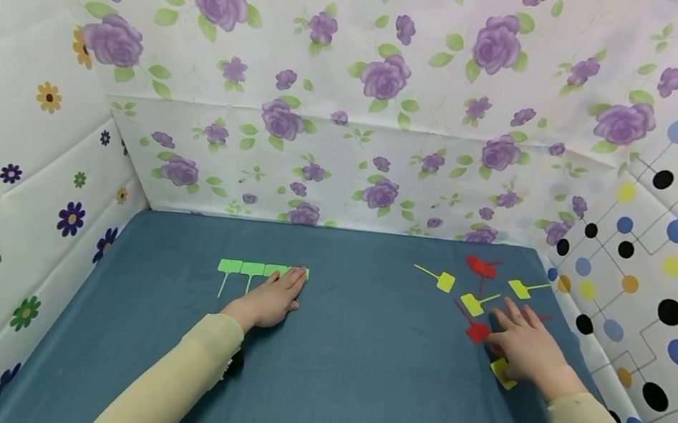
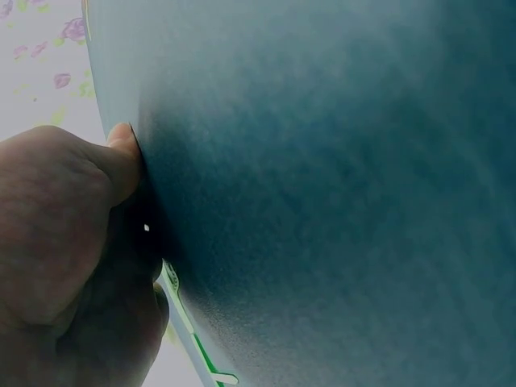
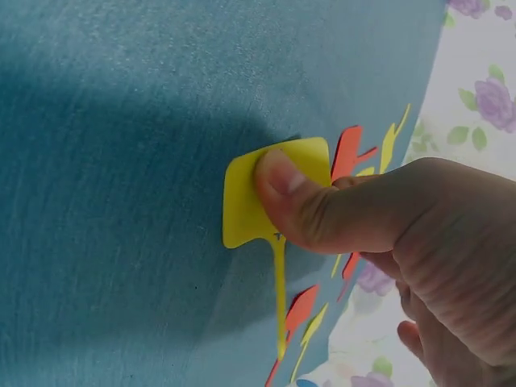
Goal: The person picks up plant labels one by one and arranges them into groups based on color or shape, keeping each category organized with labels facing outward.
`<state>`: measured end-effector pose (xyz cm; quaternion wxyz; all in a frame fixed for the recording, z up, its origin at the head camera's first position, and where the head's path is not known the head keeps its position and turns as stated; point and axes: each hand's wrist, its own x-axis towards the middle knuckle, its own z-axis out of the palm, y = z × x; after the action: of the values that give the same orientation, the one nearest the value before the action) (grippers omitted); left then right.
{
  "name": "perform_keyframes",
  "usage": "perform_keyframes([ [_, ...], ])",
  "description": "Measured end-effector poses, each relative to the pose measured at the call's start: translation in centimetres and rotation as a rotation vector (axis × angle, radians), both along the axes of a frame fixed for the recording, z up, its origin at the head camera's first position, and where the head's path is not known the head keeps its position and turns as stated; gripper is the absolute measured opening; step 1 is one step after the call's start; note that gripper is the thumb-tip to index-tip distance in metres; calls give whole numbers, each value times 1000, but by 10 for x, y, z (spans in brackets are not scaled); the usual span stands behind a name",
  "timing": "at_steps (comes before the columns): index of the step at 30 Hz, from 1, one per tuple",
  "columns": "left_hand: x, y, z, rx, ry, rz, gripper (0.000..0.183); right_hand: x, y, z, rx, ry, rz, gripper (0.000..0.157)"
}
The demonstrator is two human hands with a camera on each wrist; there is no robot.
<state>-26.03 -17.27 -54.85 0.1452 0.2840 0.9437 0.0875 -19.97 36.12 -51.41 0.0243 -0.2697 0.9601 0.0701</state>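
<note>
Green cable-tie tags (image 1: 230,266), flat plates with thin tails, lie edge to edge in a row left of centre. My left hand (image 1: 271,297) rests with extended fingers over the right end of that row, hiding part of it. A green edge (image 2: 205,359) shows below the fingers in the left wrist view. On the right, my right hand (image 1: 524,346) pinches a yellow cable-tie tag (image 3: 242,201), thumb flat on its square plate, tail hanging down in the right wrist view. The fingers behind that plate are mostly hidden.
Around the right hand lie loose yellow tags (image 1: 445,282) and red tags (image 1: 478,332), some overlapping. Blue cloth (image 1: 357,359) covers the table. A flowered curtain (image 1: 332,167) closes the back, with patterned sheets at the left and right sides.
</note>
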Motion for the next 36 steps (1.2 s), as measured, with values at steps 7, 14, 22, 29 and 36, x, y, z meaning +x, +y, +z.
perform_keyframes([
  [7, 3, 2, 3, -13, 20, 5, 66, 4, 6, 10, 18, -68, -78, 36],
  [14, 6, 4, 8, -24, 25, -1, 65, 9, 12, 16, -17, -113, -106, 38],
  [22, 7, 3, 4, 37, 12, 8, 63, 10, 18, 29, -178, -177, -232, 36],
  [29, 6, 4, 6, 24, -4, 24, 64, 6, 10, 39, -376, -174, -302, 15],
  [36, 6, 5, 8, -2, -19, 29, 65, 7, -18, 32, -658, -133, -407, 43],
])
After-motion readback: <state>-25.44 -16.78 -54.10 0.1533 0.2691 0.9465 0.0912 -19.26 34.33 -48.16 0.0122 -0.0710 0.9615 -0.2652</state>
